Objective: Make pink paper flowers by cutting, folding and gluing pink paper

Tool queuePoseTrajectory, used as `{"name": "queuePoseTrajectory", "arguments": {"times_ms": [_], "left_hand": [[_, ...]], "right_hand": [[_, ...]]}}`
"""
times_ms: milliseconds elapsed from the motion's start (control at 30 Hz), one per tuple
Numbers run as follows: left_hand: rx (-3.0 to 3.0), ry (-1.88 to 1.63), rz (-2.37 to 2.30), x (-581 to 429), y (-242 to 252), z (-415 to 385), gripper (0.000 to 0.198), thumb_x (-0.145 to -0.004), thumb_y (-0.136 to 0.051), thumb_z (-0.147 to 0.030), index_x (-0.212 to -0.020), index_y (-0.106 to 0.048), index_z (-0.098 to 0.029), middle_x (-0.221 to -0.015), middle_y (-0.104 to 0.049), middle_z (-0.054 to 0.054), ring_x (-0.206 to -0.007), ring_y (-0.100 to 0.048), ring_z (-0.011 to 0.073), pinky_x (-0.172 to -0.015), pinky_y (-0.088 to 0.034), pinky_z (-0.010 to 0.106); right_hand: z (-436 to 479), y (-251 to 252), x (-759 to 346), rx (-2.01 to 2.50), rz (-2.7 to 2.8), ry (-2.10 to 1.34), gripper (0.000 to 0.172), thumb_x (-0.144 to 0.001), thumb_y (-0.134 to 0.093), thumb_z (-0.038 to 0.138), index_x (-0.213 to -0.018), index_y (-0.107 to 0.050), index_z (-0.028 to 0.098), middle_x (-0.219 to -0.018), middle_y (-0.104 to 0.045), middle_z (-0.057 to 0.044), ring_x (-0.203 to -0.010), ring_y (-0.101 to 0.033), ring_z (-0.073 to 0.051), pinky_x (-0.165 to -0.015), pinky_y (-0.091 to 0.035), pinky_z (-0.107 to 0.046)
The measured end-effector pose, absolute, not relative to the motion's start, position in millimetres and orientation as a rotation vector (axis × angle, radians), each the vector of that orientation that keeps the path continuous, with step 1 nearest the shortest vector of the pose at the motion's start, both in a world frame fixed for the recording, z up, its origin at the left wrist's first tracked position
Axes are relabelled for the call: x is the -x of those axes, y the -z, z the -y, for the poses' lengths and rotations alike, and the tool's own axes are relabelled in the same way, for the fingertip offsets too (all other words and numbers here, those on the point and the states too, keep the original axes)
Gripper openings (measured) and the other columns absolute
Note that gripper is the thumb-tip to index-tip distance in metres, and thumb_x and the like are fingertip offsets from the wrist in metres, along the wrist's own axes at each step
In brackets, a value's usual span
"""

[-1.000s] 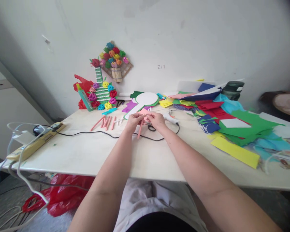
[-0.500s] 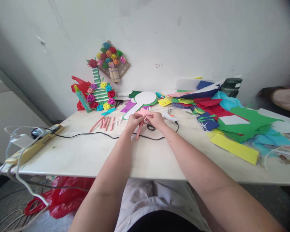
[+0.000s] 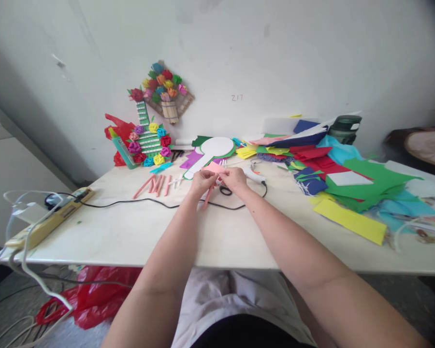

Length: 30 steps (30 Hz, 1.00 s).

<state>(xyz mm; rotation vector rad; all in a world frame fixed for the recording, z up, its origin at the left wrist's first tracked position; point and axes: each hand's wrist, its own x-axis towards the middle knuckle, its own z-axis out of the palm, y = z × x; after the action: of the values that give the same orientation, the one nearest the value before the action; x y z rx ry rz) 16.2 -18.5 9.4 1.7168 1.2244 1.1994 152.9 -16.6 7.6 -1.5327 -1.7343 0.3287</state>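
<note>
Over the table (image 3: 145, 229), the left hand (image 3: 202, 182) and right hand (image 3: 235, 180) meet, their fingers seemingly pinching 1 thin pink strip (image 3: 208, 196) between them; it slants out toward the near left. A flat pink piece (image 3: 213, 167) shows just on the fingertips' far side.

On my remote feed I see a slim salmon-pink strip (image 3: 207, 197), pinched near its top, its free end slanting down to the left; just beyond shows a flat pink piece (image 3: 213, 167), partly hidden
</note>
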Motion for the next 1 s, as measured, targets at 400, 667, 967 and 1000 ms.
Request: {"name": "queuePoseTrajectory", "arguments": {"times_ms": [400, 667, 967, 1000], "left_hand": [[-1.714, -1.165, -1.193, -15, -8, 17, 0.021, -0.066, -0.062, -0.033, -0.06, -0.061, -0.013, -0.048, -0.058, 0.003, -0.042, -0.051, 0.0112, -0.044, -0.037, 0.021], [-1.656, -1.127, -1.159, -15, -11, 21, 0.02, -0.066, -0.063, -0.031, -0.058, -0.06, -0.013, -0.044, -0.055, 0.001, -0.038, -0.045, 0.0082, -0.042, -0.034, 0.02], [-1.308, -1.337, -0.896, -5, -4, 12, 0.033, -0.064, -0.068, -0.04, -0.079, -0.06, -0.012, -0.062, -0.065, 0.005, -0.047, -0.056, 0.0112, -0.052, -0.046, 0.024], [-1.256, -1.382, -0.883, -3, -4, 11, 0.034, -0.065, -0.068, -0.04, -0.081, -0.059, -0.012, -0.065, -0.066, 0.005, -0.048, -0.057, 0.0112, -0.052, -0.046, 0.024]], "right_hand": [[25, -11, -150, 1.619, 1.906, -0.04, 0.026, -0.084, -0.044, 0.029, -0.091, -0.068, 0.021, -0.088, -0.069, -0.008, -0.084, -0.061, -0.021, -0.07, -0.041, -0.029], [25, -12, -153, 1.592, 1.796, -0.065, 0.026, -0.084, -0.043, 0.028, -0.096, -0.065, 0.021, -0.09, -0.069, -0.006, -0.086, -0.061, -0.021, -0.071, -0.041, -0.029], [19, -8, -157, 1.48, 1.651, -0.322, 0.021, -0.08, -0.046, 0.027, -0.083, -0.066, 0.02, -0.078, -0.068, -0.003, -0.078, -0.062, -0.016, -0.068, -0.044, -0.024], [18, -7, -156, 1.461, 1.688, -0.361, 0.023, -0.081, -0.046, 0.028, -0.077, -0.066, 0.019, -0.074, -0.068, -0.003, -0.076, -0.062, -0.016, -0.066, -0.044, -0.024]]}}
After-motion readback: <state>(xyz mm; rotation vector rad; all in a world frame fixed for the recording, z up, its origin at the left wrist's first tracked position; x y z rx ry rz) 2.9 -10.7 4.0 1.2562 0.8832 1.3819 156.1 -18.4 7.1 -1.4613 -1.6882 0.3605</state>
